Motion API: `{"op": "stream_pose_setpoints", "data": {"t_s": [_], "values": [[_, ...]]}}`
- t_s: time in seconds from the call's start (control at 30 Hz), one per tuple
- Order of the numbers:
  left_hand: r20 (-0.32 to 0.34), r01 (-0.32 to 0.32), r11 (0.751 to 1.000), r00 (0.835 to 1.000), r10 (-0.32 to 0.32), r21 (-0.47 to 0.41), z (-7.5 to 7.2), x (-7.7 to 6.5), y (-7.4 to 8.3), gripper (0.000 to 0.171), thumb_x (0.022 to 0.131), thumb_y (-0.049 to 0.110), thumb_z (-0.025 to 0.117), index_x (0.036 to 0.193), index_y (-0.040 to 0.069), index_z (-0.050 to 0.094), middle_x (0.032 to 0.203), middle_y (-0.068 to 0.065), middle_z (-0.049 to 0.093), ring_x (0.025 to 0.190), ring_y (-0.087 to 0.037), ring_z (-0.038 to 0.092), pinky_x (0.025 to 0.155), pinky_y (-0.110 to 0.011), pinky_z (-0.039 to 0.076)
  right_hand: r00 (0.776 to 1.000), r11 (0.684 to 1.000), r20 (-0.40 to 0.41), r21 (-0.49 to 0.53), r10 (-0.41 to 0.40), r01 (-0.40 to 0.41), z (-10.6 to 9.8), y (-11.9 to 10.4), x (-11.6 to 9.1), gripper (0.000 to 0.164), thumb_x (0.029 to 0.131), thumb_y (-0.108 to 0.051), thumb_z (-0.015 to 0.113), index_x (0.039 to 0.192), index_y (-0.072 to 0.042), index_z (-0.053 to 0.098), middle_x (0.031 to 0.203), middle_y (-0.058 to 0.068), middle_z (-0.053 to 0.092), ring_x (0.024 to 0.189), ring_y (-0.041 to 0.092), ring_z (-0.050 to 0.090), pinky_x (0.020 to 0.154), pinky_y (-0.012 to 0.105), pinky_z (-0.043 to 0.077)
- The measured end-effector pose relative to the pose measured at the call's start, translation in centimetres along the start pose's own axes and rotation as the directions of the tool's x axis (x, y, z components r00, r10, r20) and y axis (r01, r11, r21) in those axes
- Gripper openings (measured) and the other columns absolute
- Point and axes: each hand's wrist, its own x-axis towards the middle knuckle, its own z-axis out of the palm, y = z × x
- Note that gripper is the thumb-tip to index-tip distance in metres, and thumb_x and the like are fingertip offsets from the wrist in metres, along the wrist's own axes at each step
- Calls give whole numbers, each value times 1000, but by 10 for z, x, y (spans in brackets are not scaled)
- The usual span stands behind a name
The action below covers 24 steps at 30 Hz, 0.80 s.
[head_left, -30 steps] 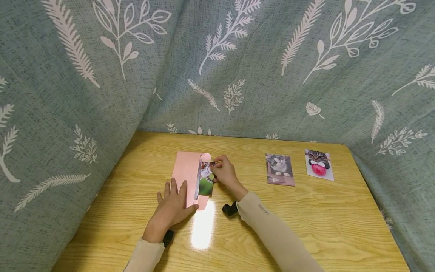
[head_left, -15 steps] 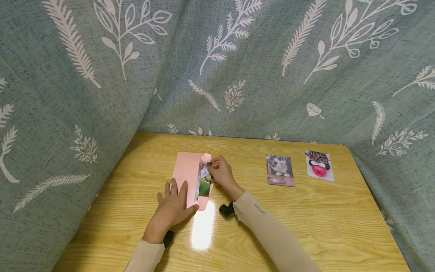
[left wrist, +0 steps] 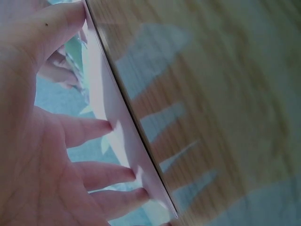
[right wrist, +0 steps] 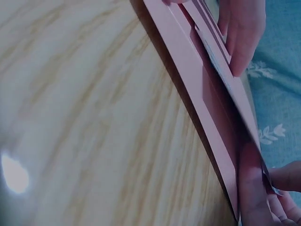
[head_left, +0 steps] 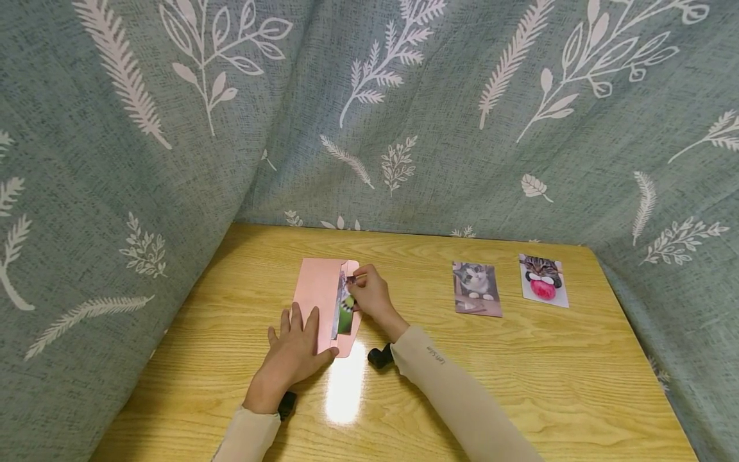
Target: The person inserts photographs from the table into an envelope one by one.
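A pink envelope [head_left: 317,282] lies on the wooden table with its opening and flap toward the right. Spread flat across its lower left part is my left hand [head_left: 293,350], fingertips on the paper and thumb near the lower edge. My right hand [head_left: 372,294] pinches a photo [head_left: 346,319] between thumb and fingers at its right edge. That photo, green with a striped tail, is partly inside the envelope; its left portion is hidden. In the right wrist view, fingers [right wrist: 254,188] reach under the photo's edge at the envelope's mouth.
Two more photos lie at the right: a grey-and-white cat [head_left: 476,289] and a tabby cat with a pink ball [head_left: 543,280]. A blue-green leaf-patterned cloth [head_left: 404,115] borders the table [head_left: 519,372] at the back and sides. Black wrist cameras [head_left: 381,356] sit under the wrists.
My right hand has moved left, and the photo has slid further into the envelope, with a narrower strip showing. My left hand stays in place.
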Motion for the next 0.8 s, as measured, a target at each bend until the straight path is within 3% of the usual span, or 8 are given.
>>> {"op": "stream_pose_setpoints", "data": {"t_s": [0.17, 0.5, 0.8], "values": [[-4, -1, 1000, 1000, 1, 6, 1, 1, 0, 97, 90, 57, 66, 158, 1, 26, 157, -39, 7, 143, -57, 6, 102, -79, 13, 1000, 1000, 2, -26, -15, 15, -3, 1, -1, 28, 94, -1, 67, 120, -1, 57, 94, 11, 64, 51, 15, 60, 47, 29, 54], [3, 12, 1000, 1000, -12, 9, -1, 0, 1, 95, 91, 55, 67, 157, 1, 26, 157, -39, 8, 143, -57, 6, 103, -78, 13, 998, 995, 63, 102, -13, 7, -21, 6, -12, 30, 98, 2, 56, 128, 8, 54, 102, 21, 67, 77, 29, 70, 65, 34, 59], [10, 18, 1000, 1000, -18, 11, -1, 0, 2, 96, 90, 55, 67, 157, 1, 26, 157, -39, 7, 144, -57, 6, 103, -78, 13, 981, 975, 186, 203, 49, -87, -30, 9, -33, 32, 102, -1, 54, 134, 5, 51, 113, 21, 65, 89, 29, 70, 74, 36, 59]]}}
